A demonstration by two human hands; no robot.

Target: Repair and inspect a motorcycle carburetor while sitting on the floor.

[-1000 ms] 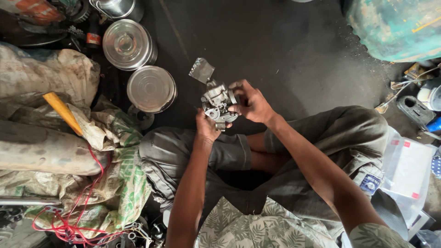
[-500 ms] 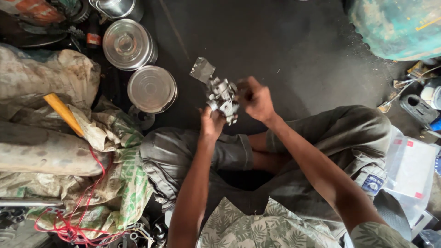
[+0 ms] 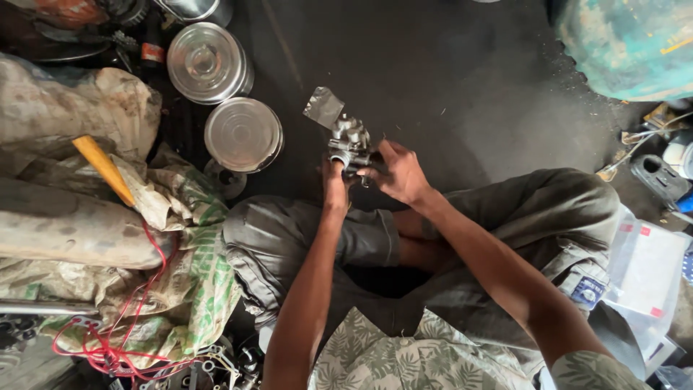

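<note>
Carburettor-like metal part [image 3: 350, 142], grey and lumpy, is sitting above the person's knees, over the dark floor [image 3: 447, 87], and I am watching both hands working on it in the head view. I am seeing the left hand [image 3: 334, 184] gripping it from below, fingers wrapped around its lower body. The right hand [image 3: 401, 173] is closing on its right side, thumb and fingers pinching the casting. A grey flap of sheet [image 3: 323, 107] is sticking out at the part's upper left, touching it.

To the left, two round steel tins are standing near each other: the nearer steel tin [image 3: 242, 134], lid on, and the farther steel tin [image 3: 206, 63] above it. A small bottle with a red and white label band [image 3: 152, 52] is lying just left of the farther one. Woven sacks [image 3: 180, 238], off-white with green printing, are heaped along the left, with a yellow-handled tool [image 3: 105, 169] lying across them and red wire [image 3: 115, 339] looping below. At the right edge a clear plastic box [image 3: 646, 267] with small red patches is resting beside the person's leg, and a teal bundle [image 3: 628, 43] is filling the upper right corner.
</note>
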